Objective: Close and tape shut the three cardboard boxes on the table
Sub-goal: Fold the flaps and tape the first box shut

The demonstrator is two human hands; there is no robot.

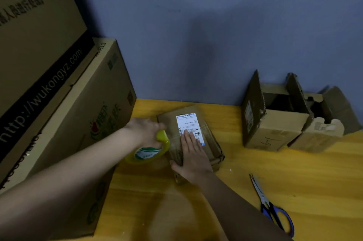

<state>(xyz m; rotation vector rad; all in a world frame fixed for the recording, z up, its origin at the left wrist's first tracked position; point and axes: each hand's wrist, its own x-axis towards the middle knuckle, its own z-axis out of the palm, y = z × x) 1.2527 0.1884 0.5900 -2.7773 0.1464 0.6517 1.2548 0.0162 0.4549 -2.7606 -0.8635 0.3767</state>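
Observation:
A small closed cardboard box [212,142] with a white shipping label [186,122] lies near the back of the yellow wooden table [294,172]. My right hand [191,158] presses flat on its top, fingers straight and thumb down the near side. My left hand [146,129] grips a yellowish roll of tape [151,151] at the box's left edge. Two more boxes stand open at the right: a taller one [275,128] with flaps upright, and a lower one [322,134] beside it with torn flaps.
Blue-handled scissors [273,207] lie on the table at the right front. Large cardboard cartons [64,114] are stacked along the left side, right against the table. A blue-grey wall [216,34] runs behind the boxes.

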